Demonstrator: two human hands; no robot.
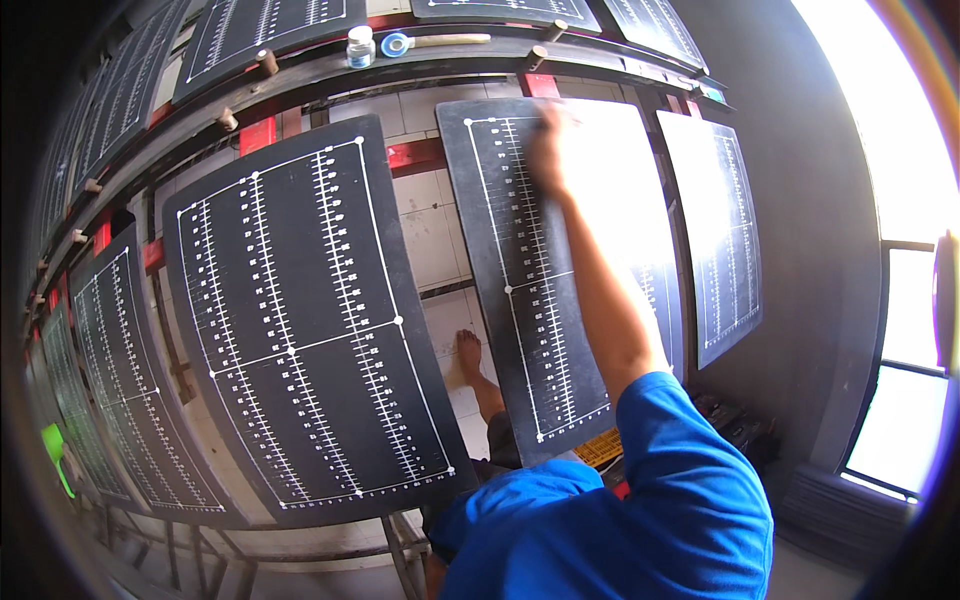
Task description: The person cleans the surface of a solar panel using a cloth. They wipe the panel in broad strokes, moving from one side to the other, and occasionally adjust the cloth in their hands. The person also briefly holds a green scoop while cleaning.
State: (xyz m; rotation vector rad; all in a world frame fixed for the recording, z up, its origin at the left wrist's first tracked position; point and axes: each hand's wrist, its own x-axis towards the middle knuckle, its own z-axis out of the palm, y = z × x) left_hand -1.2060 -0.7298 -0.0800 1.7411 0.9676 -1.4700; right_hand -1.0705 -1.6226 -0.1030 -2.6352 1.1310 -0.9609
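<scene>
My right arm, in a blue sleeve, stretches far out over a black board (510,330) printed with white ruled scales and a border line. At the board's far part is my right hand (550,150), smeared by motion. Its fingers cannot be made out, nor whether anything is in them. Strong glare whitens the board's right half beside my forearm. My left hand is out of view.
Similar boards lie left (290,330) and right (715,240), with more across the rail. On the dark rail (440,62) stand a small jar (361,47), a tape roll (396,44) and a pale-handled tool (450,40). Red supports (415,157) show between boards; wooden pegs (266,62) stick up.
</scene>
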